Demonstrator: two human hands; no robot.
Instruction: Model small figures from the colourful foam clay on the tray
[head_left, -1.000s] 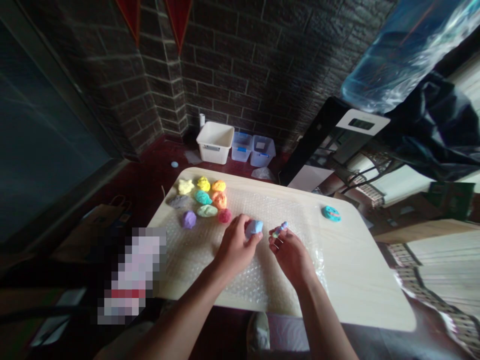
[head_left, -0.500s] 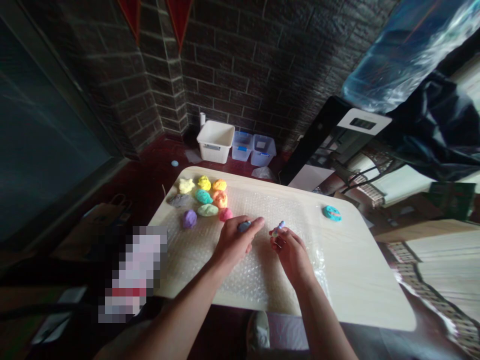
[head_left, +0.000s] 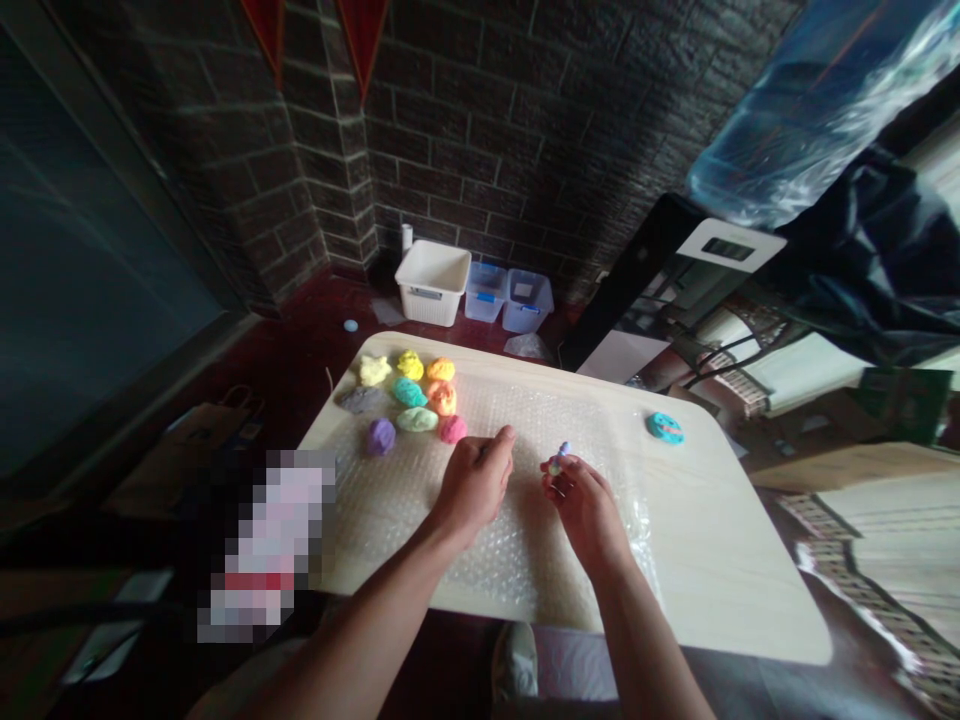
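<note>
My left hand is closed above the bubble wrap, thumb upward, around a blue-grey clay lump that now lies mostly hidden in the fingers. To its right, my right hand pinches a small piece of clay, pale lavender-blue at the tip with a lighter part below. The two hands are apart. Several clay lumps sit in a group left of my hands, including a pink lump closest to my left hand, a purple lump, a pale green lump and a teal lump.
Bubble wrap covers the middle of the light wooden table. A turquoise disc with a pinkish stripe lies at the right. Beyond the far edge stand a white basket and two clear bins. A water dispenser is at the back right.
My left hand has turned and its fingers have closed further, so the blue-grey lump that showed on top is now mostly hidden. My right hand is nearly still.
</note>
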